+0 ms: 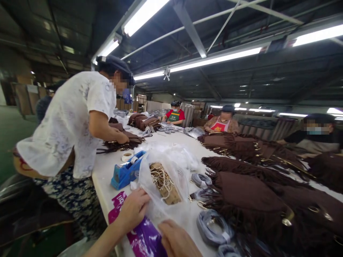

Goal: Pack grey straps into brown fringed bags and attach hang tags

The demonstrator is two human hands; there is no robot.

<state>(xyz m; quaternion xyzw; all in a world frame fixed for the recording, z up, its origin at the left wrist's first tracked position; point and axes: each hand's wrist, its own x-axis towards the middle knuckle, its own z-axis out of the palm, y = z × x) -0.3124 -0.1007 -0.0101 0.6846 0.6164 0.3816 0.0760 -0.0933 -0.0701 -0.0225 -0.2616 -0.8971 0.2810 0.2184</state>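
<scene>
My left hand [133, 208] grips the near edge of a clear plastic bag [160, 185] on the white table [104, 178]. Inside the bag lie brown tags with pale strings [164, 182]. My right hand [178, 240] rests low at the frame's bottom, touching the bag's lower edge; its fingers are mostly hidden. A purple printed packet [143, 237] lies under and between both hands.
A blue tape dispenser [125, 172] and a tape roll [127, 155] sit left of the bag. Grey strap bundles [211, 226] and brown fringed bags [249, 192] fill the right side. A person in a white shirt [69, 121] bends over the table's left edge; others sit farther back.
</scene>
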